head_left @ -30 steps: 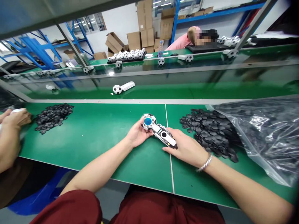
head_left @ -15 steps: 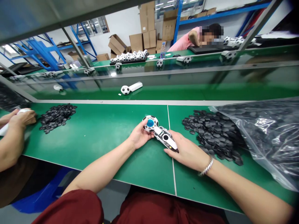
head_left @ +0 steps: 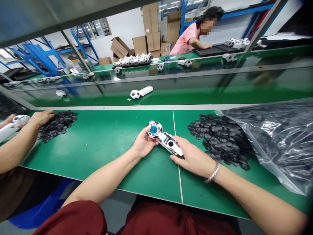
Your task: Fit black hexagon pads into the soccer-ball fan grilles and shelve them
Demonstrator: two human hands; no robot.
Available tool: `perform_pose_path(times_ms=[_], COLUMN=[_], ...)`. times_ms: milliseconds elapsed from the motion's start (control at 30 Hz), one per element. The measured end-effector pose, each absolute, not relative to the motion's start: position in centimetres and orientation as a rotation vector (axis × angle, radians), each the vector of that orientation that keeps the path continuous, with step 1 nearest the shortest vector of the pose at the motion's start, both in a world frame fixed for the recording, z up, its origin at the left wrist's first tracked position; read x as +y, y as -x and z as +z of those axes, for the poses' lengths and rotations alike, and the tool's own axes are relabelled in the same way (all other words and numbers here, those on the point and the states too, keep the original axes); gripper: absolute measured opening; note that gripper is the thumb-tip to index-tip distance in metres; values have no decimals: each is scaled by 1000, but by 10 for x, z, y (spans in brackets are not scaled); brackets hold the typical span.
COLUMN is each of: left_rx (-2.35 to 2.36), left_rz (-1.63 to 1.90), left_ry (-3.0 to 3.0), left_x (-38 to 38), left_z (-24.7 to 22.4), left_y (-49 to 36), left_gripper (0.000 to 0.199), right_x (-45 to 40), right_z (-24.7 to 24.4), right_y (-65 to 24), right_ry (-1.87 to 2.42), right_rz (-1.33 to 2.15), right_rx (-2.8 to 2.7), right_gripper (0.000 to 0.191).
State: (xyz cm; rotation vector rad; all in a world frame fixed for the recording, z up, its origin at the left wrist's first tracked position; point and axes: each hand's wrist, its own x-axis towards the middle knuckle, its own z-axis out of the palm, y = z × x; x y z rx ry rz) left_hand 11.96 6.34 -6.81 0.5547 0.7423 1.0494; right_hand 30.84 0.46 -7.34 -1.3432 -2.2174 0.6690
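Between my two hands is a small handheld fan (head_left: 165,138), tilted above the green table, with a round black-and-white football-patterned head and a blue centre. My left hand (head_left: 144,142) grips the head, thumb on its rim beside the blue part. Around the handle closes my right hand (head_left: 189,155); the handle's upper face shows white and dark parts with a black round spot. Some fingers of both hands are hidden beneath the fan. Right of my right hand lies a heap of black flat pieces (head_left: 220,137).
A clear plastic bag (head_left: 281,137) of black pieces lies at the right. Beyond the table's raised edge, another football-headed fan (head_left: 135,94) rests on the green belt. At left, a co-worker's hand (head_left: 42,118) is at a second black heap (head_left: 61,122). Across sits a person in pink (head_left: 187,37).
My hands keep the same hold on the fan. The left co-worker's hand has moved right to the black heap, uncovering a white fan. The person across has raised their head.
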Motion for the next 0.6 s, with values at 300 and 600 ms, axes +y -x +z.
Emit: perform_pose_path(times_ms=[300,600], left_rx=[728,732], left_rz=[1010,1009], left_ry=[-540,-463], left_x=[65,67], left_z=[-66,-66], left_y=[-118,-118], left_gripper=[20,18], right_x=[6,7], right_z=[-75,-78], right_y=[-306,-305], right_ry=[1351,1332], right_rz=[670,672], right_rx=[-2214,-2196], right_gripper=[45,53])
